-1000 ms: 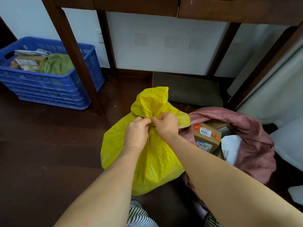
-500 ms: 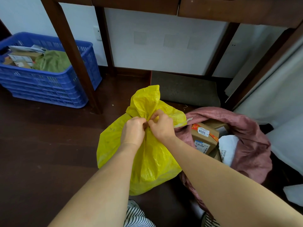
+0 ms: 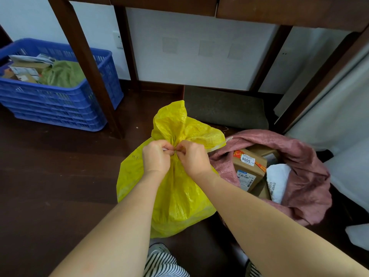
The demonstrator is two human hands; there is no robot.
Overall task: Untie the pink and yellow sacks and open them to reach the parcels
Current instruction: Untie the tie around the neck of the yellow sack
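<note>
Both hands on crinkly yellow sack's gathered neck (woven plastic)

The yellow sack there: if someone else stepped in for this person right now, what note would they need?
Left hand and right hand: both pinching the tied neck of the yellow sack, which stands on the floor, closed.
Pink sack: right of it, already open, with a cardboard box and a white parcel showing.
Left: undo the yellow knot and spread its mouth.
</note>
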